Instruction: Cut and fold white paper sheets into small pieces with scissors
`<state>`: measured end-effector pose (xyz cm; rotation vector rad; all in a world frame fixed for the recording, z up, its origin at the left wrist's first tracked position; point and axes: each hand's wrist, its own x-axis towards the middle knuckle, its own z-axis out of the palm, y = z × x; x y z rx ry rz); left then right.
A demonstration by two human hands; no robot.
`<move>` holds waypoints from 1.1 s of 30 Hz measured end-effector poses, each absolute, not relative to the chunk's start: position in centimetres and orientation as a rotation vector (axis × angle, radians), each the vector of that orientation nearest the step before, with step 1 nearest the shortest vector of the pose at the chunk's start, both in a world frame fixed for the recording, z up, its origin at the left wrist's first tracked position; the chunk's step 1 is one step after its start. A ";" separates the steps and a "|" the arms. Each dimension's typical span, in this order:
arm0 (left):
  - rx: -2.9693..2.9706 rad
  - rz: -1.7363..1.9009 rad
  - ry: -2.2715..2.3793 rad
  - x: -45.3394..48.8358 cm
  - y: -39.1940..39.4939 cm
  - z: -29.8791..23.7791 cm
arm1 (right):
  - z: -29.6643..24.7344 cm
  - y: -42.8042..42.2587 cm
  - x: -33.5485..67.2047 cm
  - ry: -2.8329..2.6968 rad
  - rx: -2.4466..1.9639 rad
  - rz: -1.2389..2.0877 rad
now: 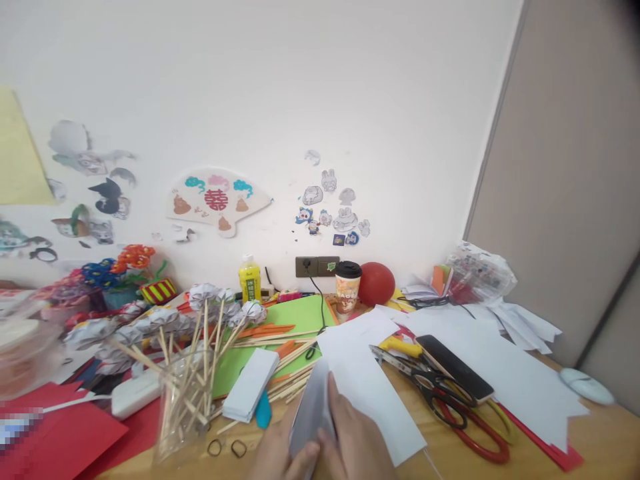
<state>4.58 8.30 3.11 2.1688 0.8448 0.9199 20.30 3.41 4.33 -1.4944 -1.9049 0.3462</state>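
Observation:
At the front edge of the table, a folded sheet of white paper (311, 410) stands tilted between my two hands. My left hand (278, 445) closes on its left side, thumb along the lower part. On the other side my right hand (359, 437) grips it, with fingers along the right edge and the thumb low near the middle. Left of the hands lies a stack of folded white paper strips (251, 383), with a blue stick-like piece (263, 410) beside it. Wooden sticks (295, 373) are spread just behind the hands. White sheets (367, 373) lie to the right.
A clear cup of wooden sticks (183, 413) stands left, near black rubber bands (239, 449). Scissors (445, 393) and a black phone (455, 368) lie right. Behind are a yellow bottle (250, 280), a paper cup (347, 293) and a red balloon (377, 283).

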 end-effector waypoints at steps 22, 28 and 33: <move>1.099 0.884 0.977 6.5 7.0 3.9 | 4.4 3.3 19.9 -1.268 -1.216 0.835; 0.961 0.771 0.928 6.6 6.7 3.1 | 3.6 3.6 20.0 -1.239 -1.226 0.826; 1.114 0.806 0.965 7.0 6.3 2.9 | 3.9 3.8 20.5 -1.289 -1.240 0.842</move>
